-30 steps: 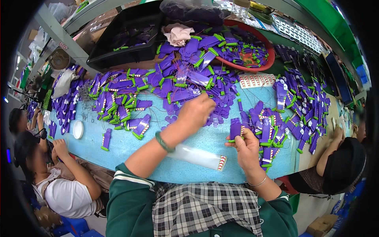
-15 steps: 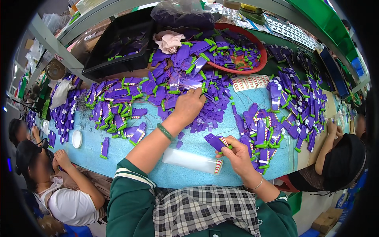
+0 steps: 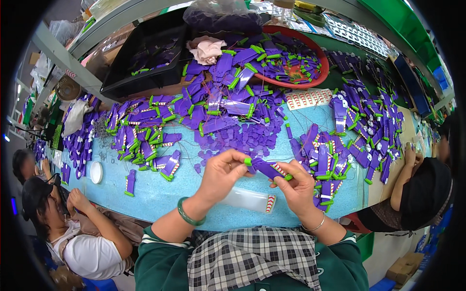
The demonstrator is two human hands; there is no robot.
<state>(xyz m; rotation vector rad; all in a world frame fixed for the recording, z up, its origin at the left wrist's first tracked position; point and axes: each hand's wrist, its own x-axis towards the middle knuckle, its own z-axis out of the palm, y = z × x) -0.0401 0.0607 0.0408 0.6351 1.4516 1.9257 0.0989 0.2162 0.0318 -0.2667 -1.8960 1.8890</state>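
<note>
My right hand (image 3: 297, 186) pinches a flat purple piece (image 3: 266, 168) with a red-and-white striped sticker and a green end. Close on its left, my left hand (image 3: 221, 178) has thumb and fingers closed on a small purple piece with a green end (image 3: 248, 161). The two pieces meet or overlap between my hands; which, I cannot tell. Beneath my hands, a translucent strip (image 3: 240, 200) with a few striped stickers at its right end lies on the blue tabletop (image 3: 194, 220).
Loose purple pieces (image 3: 238, 138) heap up beyond my hands, with more green-ended piles (image 3: 323, 160) to the right. At the back are a black bin (image 3: 114, 82) and a red basin (image 3: 324, 72). A striped sticker sheet (image 3: 308, 99) lies nearby. People (image 3: 92, 242) sit on both sides.
My left hand has come back from the purple heap toward me, now with a small green-ended piece at its fingertips, meeting my right hand. My right hand still holds its striped piece.
</note>
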